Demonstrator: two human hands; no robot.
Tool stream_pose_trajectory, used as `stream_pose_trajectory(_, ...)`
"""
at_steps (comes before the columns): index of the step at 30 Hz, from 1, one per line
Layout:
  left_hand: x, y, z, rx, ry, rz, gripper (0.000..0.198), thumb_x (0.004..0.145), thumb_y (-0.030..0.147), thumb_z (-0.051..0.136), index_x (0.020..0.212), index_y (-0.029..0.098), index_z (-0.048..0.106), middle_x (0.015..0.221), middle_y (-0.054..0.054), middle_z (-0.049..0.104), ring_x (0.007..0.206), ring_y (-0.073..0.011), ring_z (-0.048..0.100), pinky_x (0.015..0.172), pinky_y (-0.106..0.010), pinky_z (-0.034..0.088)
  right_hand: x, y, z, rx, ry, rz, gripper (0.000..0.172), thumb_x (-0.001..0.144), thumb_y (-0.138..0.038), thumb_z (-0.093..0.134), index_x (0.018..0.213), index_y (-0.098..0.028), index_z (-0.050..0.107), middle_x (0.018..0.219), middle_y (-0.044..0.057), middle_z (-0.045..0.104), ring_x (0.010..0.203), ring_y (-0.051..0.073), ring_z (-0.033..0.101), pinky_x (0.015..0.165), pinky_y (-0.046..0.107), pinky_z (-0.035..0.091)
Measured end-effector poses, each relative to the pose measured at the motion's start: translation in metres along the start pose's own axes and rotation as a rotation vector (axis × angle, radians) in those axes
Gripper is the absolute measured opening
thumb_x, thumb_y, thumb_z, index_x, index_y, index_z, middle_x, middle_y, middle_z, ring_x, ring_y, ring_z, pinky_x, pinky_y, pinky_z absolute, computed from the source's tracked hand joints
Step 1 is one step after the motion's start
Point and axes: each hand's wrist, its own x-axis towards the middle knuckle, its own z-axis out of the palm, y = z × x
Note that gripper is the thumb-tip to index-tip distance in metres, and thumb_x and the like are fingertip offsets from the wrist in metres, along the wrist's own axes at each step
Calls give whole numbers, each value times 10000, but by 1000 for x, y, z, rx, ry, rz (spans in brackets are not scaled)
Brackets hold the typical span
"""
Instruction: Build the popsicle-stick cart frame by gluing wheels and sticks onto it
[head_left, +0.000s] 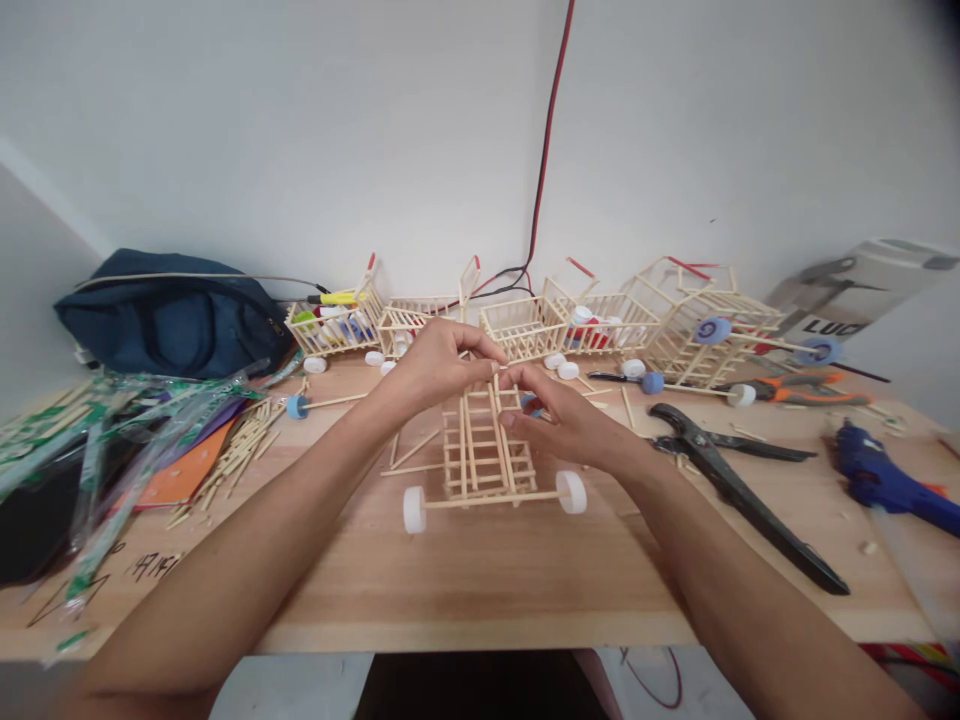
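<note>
A small cart of thin wooden sticks (pixel 491 450) lies on the table before me. A stick axle (pixel 491 500) crosses its near end, with a white bottle-cap wheel (pixel 414 510) at the left and another white wheel (pixel 571 492) at the right. At the cart's far end my left hand (pixel 450 362) has its thumb and fingers closed on the stick ends. Facing it, my right hand (pixel 551 412) pinches the same end with curled fingers. The two hands' fingertips nearly meet, and they partly hide that end. Loose sticks (pixel 416 450) lie at the cart's left.
Several finished stick carts (pixel 525 325) stand along the wall. Black cutters (pixel 742 490), orange-handled pliers (pixel 814 390) and a blue glue gun (pixel 889 475) lie at the right. On the left are a blue bag (pixel 176 315), plastic wrappers (pixel 97 480) and a stick pile (pixel 240 450).
</note>
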Motion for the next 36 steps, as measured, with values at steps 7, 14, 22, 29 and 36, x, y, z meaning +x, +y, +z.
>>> stream_pose_trajectory(7,0,-2,1,-9,6,11,135,691,171,669,767,154,779,785,-34,770,778,-167,700,694,-232,493,0,-1,0,-7,9,-10,287,895,-403,575,1116,-245,485,1036,21,568,940,193,564,763,330,476)
stream_pose_trajectory(14,1,-4,0,-17,2,17,140,689,167,668,772,153,780,781,-36,769,769,-162,698,691,-231,490,-1,-1,0,5,7,4,268,889,-372,575,1106,-249,478,1011,15,559,932,193,557,782,339,476)
stream_pose_trajectory(22,0,-1,1,-18,4,-6,128,687,164,678,765,155,779,779,-36,770,776,-169,702,697,-237,497,0,0,0,-3,11,-13,281,891,-401,573,1109,-250,480,1045,25,565,960,204,559,771,339,483)
stream_pose_trajectory(29,0,0,1,4,-1,-8,140,693,175,673,777,149,782,779,-40,769,773,-168,699,693,-234,492,-1,-3,0,-9,5,-9,265,894,-379,566,1106,-247,478,1048,22,554,967,201,548,780,337,474)
stream_pose_trajectory(36,1,-1,1,7,-3,-4,147,694,179,672,786,147,783,790,-41,770,780,-169,699,703,-235,496,-1,-4,0,-4,11,3,271,888,-382,571,1106,-246,482,1060,31,562,998,214,547,787,345,476)
